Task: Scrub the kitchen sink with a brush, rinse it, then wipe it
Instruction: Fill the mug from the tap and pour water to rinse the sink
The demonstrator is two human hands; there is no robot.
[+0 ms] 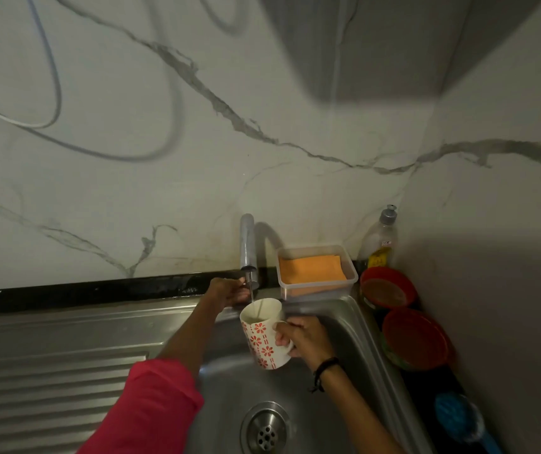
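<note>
Sink (pixel 354 326), a stainless steel basin, fills the lower middle of the frame, with its round drain (pixel 265 429) near the bottom edge and a ribbed draining board (pixel 49 371) stretching to the lower left. At the centre, the chrome tap (pixel 246 244) lets a thin stream of water (pixel 252 298) fall into a white mug (pixel 264 334) with red flower marks. The right hand (pixel 301 339) grasps this mug by its handle, fingers curled round it, holding it above the basin just under the spout. The left hand (pixel 228 291), reaching from a pink sleeve (pixel 151 404), curls round the tap's base or lever; the exact hold is partly hidden. Right of the tap sits a clear plastic box (pixel 351 273) with an orange cloth (pixel 311 268) inside, and behind it a dish soap bottle (pixel 378 240). Two red bowls (pixel 413 335) stand on the dark counter at the right edge, and a blue brush (pixel 459 421) lies at the lower right, blurred.
</note>
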